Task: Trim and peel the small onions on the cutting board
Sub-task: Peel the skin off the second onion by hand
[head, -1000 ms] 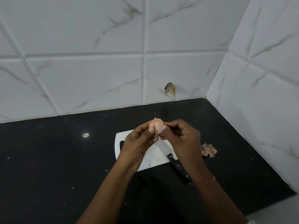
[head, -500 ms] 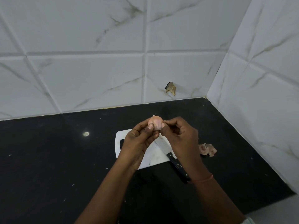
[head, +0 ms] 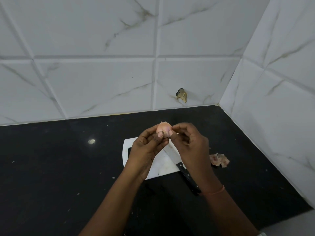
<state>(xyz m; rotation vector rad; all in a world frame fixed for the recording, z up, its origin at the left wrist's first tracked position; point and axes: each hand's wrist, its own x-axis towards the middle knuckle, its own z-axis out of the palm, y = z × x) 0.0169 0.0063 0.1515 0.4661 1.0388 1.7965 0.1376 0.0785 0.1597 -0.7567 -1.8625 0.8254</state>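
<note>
A small pale pink onion [head: 163,127] is held up above the white cutting board [head: 160,166]. My left hand [head: 148,149] grips it from below, thumb on its front. My right hand [head: 189,142] pinches the onion's right side with thumb and forefinger, the other fingers curled. A knife [head: 186,176] with a black handle lies across the board's right part, its blade partly hidden under my hands. Most of the board is covered by my hands, so I cannot see whether other onions lie on it.
A heap of pink onion peels [head: 219,160] lies on the black counter [head: 51,176] right of the board. White tiled walls meet in a corner at the back right. A chipped spot [head: 182,94] marks the back wall. The counter's right edge shows near the bottom right.
Both hands have kept the onion raised at about the same height. My right fingers have shifted slightly on the onion's right side.
</note>
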